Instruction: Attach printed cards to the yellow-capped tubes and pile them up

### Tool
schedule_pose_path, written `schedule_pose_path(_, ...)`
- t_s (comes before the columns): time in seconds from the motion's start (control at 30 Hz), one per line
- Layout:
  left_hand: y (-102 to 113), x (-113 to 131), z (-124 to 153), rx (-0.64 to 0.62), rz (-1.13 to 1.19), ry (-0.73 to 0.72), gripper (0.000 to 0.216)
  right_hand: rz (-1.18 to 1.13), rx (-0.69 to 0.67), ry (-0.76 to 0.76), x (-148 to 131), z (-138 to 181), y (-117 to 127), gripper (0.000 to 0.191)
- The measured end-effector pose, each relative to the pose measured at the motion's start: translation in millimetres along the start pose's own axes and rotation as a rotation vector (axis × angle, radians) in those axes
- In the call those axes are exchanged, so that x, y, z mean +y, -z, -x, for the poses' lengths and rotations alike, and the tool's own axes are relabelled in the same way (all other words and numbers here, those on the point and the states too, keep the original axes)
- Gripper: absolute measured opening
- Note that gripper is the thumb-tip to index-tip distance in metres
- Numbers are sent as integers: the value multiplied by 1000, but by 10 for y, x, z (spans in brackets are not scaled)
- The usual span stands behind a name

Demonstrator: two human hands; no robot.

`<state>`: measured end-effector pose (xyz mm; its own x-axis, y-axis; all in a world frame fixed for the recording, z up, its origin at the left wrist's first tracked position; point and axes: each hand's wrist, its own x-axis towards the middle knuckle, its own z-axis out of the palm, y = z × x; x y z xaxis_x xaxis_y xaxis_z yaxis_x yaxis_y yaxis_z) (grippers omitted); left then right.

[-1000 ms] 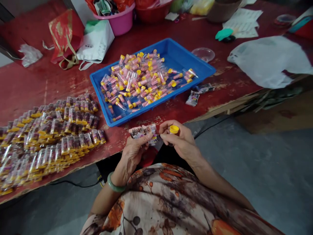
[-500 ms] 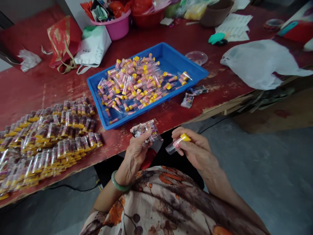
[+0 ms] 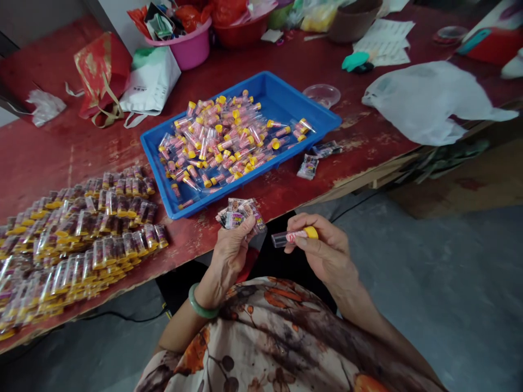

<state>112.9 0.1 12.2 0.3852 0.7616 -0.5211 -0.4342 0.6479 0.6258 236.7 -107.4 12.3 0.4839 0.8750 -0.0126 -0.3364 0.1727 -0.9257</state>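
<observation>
Left grip [image 3: 229, 251] pinches thumb-uppermost, right grip [image 3: 329, 253] curls in a pinch, both forearms [image 3: 382, 324] angled inward

Right fingers [image 3: 311, 220] holding yellow-capped tube [image 3: 292, 237], left fingers [image 3: 246, 225] gripping packets [image 3: 235, 219]

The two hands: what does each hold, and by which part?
Right hand: a clear tube, gripped at its yellow-capped end. Left hand: small printed packets, pinched by their near side.

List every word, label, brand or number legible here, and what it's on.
No text is legible.
Packets in the left hand: print too small.
Tube in the right hand: marks too blurred.
White and green bag: dark print too small.
Papers: markings too faint.
</observation>
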Motion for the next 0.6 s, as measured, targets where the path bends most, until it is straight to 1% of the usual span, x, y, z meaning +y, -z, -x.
schedule_pose_path(0.13, -75, -11, 9, 7, 11, 34, 30, 4, -5, 55, 10, 10, -12, 17)
schedule_pose_path(0.2, -103, -19, 7, 28, 34, 58, 31, 3, -13, 71, 26, 3, -3, 17)
schedule_pose_path(0.3, -153, -26, -20, 63, 70, 106, 26, 44, -6, 132, 66, -28, 22, 17)
schedule_pose_path(0.37, -222, -20, -22, 75, 73, 144, 19, 138, 37, 229, 76, -45, 24, 18)
schedule_pose_path(0.43, -314, -4, 24, 102, 45, 183, 13, 254, 89, 358, 55, -38, -3, 17)
schedule_pose_path(0.47, -351, 7, 60, 117, 17, 199, 14, 307, 108, 424, 39, -28, -26, 17)
schedule_pose_path(0.53, -374, 31, 93, 164, -59, 212, 21, 379, 125, 549, 20, -30, -67, 16)
schedule_pose_path(0.6, -336, 37, -8, 100, -130, 193, 27, 411, 152, 659, 25, -90, -60, 18)
